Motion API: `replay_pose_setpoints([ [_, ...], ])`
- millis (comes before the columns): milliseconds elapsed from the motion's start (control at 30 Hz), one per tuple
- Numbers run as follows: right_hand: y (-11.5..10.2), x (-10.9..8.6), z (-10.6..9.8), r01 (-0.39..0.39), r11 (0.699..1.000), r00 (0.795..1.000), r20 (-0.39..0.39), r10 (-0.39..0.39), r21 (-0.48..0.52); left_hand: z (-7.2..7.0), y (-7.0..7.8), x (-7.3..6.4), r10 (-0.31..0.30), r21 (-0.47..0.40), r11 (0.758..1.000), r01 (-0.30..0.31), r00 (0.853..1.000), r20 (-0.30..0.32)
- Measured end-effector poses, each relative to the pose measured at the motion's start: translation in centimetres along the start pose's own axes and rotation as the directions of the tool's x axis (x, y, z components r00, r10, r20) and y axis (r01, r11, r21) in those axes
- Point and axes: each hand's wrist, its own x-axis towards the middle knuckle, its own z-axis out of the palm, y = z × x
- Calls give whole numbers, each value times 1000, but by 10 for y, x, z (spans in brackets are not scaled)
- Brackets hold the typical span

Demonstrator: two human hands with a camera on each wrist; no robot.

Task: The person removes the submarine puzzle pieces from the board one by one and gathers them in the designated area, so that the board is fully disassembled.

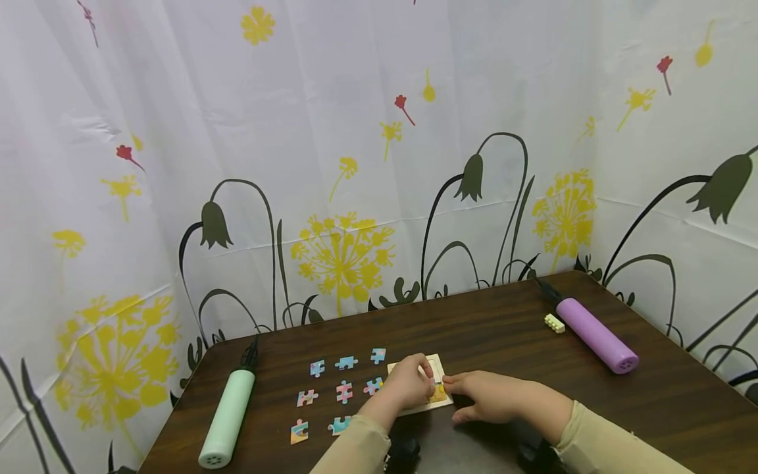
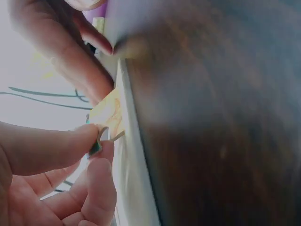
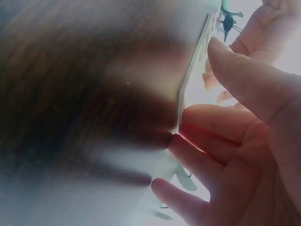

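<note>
My left hand (image 1: 405, 383) pinches a small jigsaw piece (image 2: 96, 147) between thumb and fingers, low over a pale puzzle tray (image 1: 432, 407). In the left wrist view the piece shows mostly edge-on, so its picture is hidden. A yellow jigsaw piece (image 1: 439, 394) lies in the right part of the tray, between the two hands. My right hand (image 1: 497, 396) rests at the tray's right edge, its fingers extended and holding nothing. In the right wrist view, its fingertips (image 3: 175, 139) are right at the tray's side and the tabletop.
Several loose jigsaw pieces (image 1: 344, 392) lie spread in rows left of the tray. A mint-green cylinder (image 1: 229, 418) with a black end lies at the table's left. Far right lie a purple cylinder (image 1: 597, 334) and a pale yellow toy brick (image 1: 554, 323). A patterned curtain (image 1: 355, 131) hangs behind.
</note>
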Motion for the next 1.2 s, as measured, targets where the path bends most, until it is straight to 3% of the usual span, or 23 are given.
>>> replay_pose_setpoints([
  [133, 1, 1, 2, 3, 1000, 1000, -1, -3, -17, -13, -8, -3, -5, -47, 999, 5, 1000, 0],
  [333, -1, 1, 2, -9, 1000, 1000, 4, 9, -16, -47, -24, -14, 27, -23, 999, -28, 1000, -15],
  [533, -1, -1, 1, -17, 1000, 1000, 2, 17, 2, -68, -39, -30, 0, 22, 1000, -1, 998, 59],
  [733, -1, -3, -2, -15, 1000, 1000, 3, 15, -7, -71, -47, -40, -47, 36, 998, 43, 993, 113],
  [1033, -2, -2, -1, -1, 1000, 1000, 7, 1, -8, -67, -47, -41, -48, 177, 984, 32, 995, 85],
  [1133, -2, -1, 0, -7, 1000, 1000, 14, 7, -6, -66, -43, -43, -26, 209, 978, 13, 998, 59],
  [1200, -2, 0, 0, -17, 1000, 1000, 19, 17, -2, -64, -37, -44, 25, 270, 962, -37, 999, 46],
])
